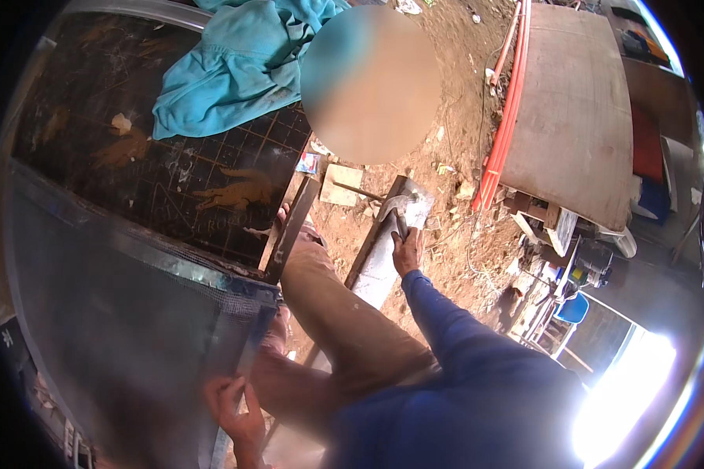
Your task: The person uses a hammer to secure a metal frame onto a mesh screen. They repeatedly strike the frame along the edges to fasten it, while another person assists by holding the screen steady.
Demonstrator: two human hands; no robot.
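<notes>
My right hand [407, 252] is wrapped round the dark grip of a hammer [400, 205], whose metal head lies over the far end of a long pale metal beam [377, 275] with a dark side. The beam slants from the ground ahead back beneath my legs. At lower left, my left hand [238, 414] has its fingers bent and the thumb and fingertips together, at the edge of a grey framed panel [109, 313] with mesh along its border. Whatever it pinches is too small or blurred to make out.
A dark board [235, 160] with a scratched grid lies at left, a teal cloth [235, 70] on it. Orange-red pipes [502, 117] run beside a large brown sheet [571, 109] at right. A thin rod [356, 190] lies near the hammer. A blurred disc hides part of the far ground.
</notes>
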